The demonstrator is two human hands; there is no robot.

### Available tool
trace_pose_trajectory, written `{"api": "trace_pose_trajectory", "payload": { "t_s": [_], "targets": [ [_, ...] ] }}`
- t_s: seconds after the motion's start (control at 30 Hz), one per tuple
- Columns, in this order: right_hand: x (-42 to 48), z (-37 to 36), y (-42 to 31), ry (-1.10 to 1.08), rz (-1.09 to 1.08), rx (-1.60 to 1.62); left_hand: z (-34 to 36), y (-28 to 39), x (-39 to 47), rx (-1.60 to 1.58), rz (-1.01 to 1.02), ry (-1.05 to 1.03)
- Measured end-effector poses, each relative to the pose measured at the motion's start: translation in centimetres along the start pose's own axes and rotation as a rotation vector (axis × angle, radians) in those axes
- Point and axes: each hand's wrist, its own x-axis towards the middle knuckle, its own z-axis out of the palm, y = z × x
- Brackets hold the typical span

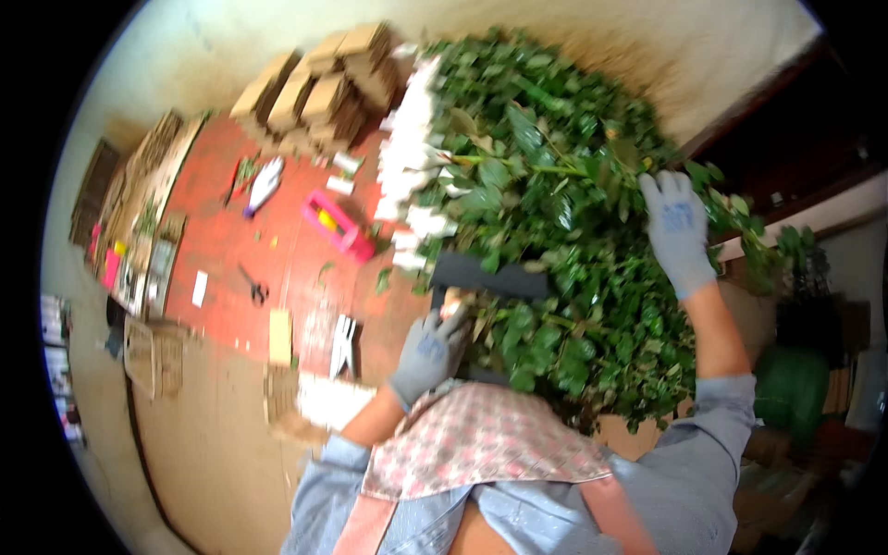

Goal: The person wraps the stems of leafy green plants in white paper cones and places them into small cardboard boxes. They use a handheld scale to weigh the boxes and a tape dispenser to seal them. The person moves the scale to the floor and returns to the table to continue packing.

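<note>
My left hand [429, 352], in a grey glove, has its fingers around a pale flower bud [452, 305] at the near end of a leafy stem. Beside it is a black padded bar [492, 275]. My right hand [674, 225], also gloved, is shut on a long leafy stem [548, 168] at the far right of the pile. That stem runs left toward a white-wrapped head [431, 158]. Under both stems lies a thick heap of green foliage [555, 229], with a row of white-wrapped flower heads [411, 149] along its left edge.
Folded cardboard pieces [326, 97] stand stacked at the back of the red table [229, 180]. On the table are a pink tape dispenser [340, 227], black-handled scissors [257, 290], a white glove [263, 186], a metal hand tool [343, 347] and a yellowish block [280, 336].
</note>
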Motion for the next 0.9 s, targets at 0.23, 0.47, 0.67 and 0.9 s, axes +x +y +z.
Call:
{"api": "trace_pose_trajectory", "payload": {
  "t_s": [0.23,0.47,0.67,0.9],
  "targets": [
    [-14.1,-1.9,-7.5,-0.399,-0.018,0.023,0.5,-0.2,-0.7,-0.035,-0.026,-0.036],
    [-19.9,5.7,-8.1,-0.721,-0.067,-0.032,0.4,0.0,0.3,-0.022,0.021,0.023],
    [-14.9,1.1,-11.3,-0.528,0.014,-0.184,0.5,-0.1,-0.1,-0.025,0.013,0.001],
    [-6.7,1.4,-22.8,-0.083,-0.194,0.556,-0.2,0.5,0.8,-0.006,0.022,-0.019]
  ]
}}
